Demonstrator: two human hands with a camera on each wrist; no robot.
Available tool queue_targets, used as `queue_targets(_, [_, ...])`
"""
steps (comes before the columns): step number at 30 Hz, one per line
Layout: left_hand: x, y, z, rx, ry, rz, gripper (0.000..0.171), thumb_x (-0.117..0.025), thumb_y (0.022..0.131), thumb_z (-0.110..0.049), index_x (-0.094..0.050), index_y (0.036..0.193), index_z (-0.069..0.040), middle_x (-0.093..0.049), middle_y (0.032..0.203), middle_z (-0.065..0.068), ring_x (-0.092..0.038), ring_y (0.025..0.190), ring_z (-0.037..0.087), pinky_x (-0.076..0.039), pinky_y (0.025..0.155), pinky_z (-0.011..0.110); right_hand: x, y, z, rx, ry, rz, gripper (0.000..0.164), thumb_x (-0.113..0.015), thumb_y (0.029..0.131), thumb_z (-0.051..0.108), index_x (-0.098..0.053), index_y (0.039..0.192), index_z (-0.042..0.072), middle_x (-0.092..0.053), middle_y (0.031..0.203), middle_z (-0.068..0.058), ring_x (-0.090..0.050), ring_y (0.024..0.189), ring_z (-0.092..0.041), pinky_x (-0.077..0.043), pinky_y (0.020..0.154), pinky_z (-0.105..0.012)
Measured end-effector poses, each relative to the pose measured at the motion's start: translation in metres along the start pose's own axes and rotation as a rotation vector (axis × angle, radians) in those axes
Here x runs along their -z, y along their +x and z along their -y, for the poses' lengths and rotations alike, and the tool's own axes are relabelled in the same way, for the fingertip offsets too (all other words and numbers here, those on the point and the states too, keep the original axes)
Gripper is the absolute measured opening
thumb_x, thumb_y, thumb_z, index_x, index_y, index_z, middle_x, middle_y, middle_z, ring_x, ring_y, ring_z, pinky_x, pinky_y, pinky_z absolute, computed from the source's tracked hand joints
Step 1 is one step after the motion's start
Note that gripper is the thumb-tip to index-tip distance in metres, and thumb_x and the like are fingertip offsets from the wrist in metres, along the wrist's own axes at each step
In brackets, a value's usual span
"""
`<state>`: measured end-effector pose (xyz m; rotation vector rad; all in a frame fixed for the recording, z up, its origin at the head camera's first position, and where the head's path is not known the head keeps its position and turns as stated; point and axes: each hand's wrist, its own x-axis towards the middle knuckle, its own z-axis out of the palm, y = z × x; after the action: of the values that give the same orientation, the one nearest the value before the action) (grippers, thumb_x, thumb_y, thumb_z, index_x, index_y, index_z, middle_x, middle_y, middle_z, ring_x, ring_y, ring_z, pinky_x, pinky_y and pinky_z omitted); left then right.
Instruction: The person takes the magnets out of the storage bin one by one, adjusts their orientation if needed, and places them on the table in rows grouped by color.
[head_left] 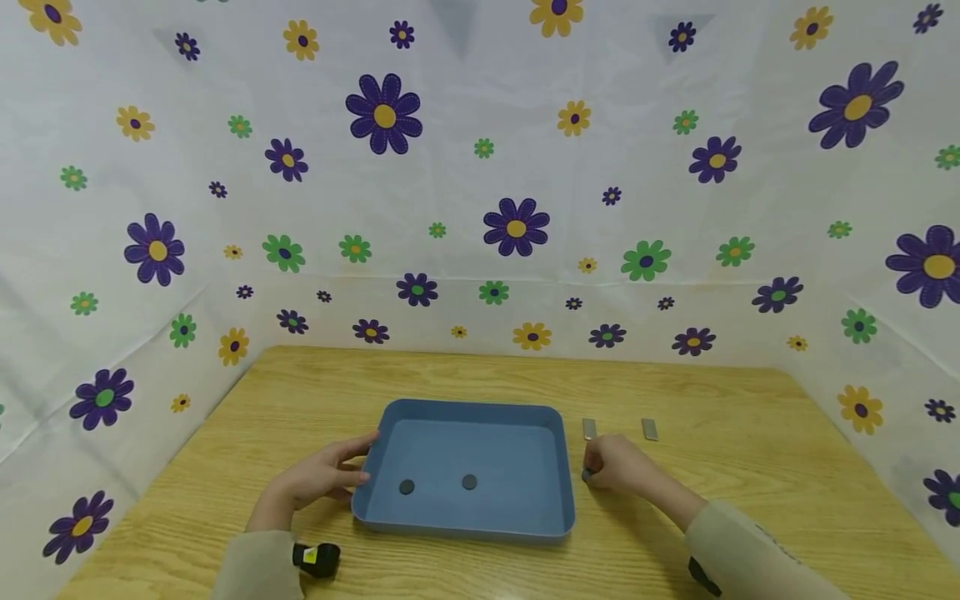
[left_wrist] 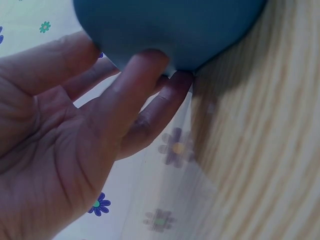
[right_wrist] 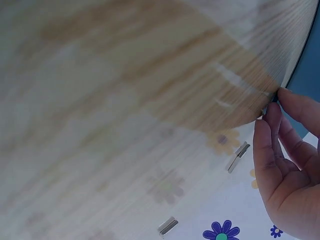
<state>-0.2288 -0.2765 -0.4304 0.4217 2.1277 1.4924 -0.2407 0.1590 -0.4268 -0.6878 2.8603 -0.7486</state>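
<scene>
A blue rectangular tray [head_left: 465,528] sits on the wooden table, and two dark round discs [head_left: 469,482] lie flat on its floor. My left hand [head_left: 322,477] is at the tray's left wall, its fingers loosely extended. The left wrist view shows those fingertips [left_wrist: 150,62] against the outside of the blue wall. Just right of the tray, my right hand [head_left: 617,465] pinches a small dark disc [head_left: 587,474] close over the table. In the right wrist view the disc is mostly hidden between thumb and fingers.
Two small grey rectangular pieces lie to the right of the tray: a nearer one [head_left: 589,428] just beyond my right hand and another [head_left: 649,429] farther right. A white flowered cloth [head_left: 450,183] encloses the back and sides of the table [head_left: 750,450].
</scene>
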Motion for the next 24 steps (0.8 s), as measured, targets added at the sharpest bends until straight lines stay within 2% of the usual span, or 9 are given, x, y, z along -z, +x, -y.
queue_targets(8, [0.000,0.000,0.000,-0.002,-0.001,-0.007,0.067,-0.053,0.089,-0.011,-0.013,0.142,-0.003,-0.012,0.139,0.032,-0.044,0.110,0.035,-0.048,0.073,0.040,0.003,0.000,0.002,-0.008,0.000,0.009,0.016,-0.069,0.067,-0.005,-0.056,0.070,0.004,-0.049,0.064,0.002,-0.044,0.060,-0.013,-0.039,0.054,-0.028])
queue_targets(13, [0.000,0.000,0.000,0.001,0.001,-0.010,0.067,-0.053,0.089,-0.011,-0.013,0.142,-0.004,-0.012,0.139,0.031,-0.044,0.109,0.034,-0.048,0.073,0.039,0.010,0.002,0.004,-0.033,0.026,0.011,0.012,-0.069,0.071,0.000,-0.059,0.076,0.004,-0.054,0.070,0.000,-0.050,0.066,-0.015,-0.043,0.058,-0.030])
queue_targets(19, [0.001,0.001,0.002,-0.001,0.010,-0.013,0.067,-0.053,0.089,-0.011,-0.013,0.142,-0.004,-0.012,0.140,0.031,-0.043,0.110,0.035,-0.048,0.073,0.039,0.018,0.006,0.016,0.075,0.054,-0.045,0.011,-0.068,0.073,0.003,-0.058,0.078,0.005,-0.056,0.072,0.001,-0.054,0.068,-0.015,-0.046,0.058,-0.026])
queue_targets(24, [0.001,0.001,0.001,0.006,0.012,-0.010,0.067,-0.053,0.089,-0.012,-0.013,0.142,-0.004,-0.012,0.140,0.031,-0.041,0.112,0.037,-0.048,0.073,0.040,0.017,0.012,0.034,0.113,0.087,-0.050,0.011,-0.068,0.074,0.004,-0.059,0.080,0.004,-0.056,0.073,0.001,-0.055,0.067,-0.014,-0.046,0.057,-0.024])
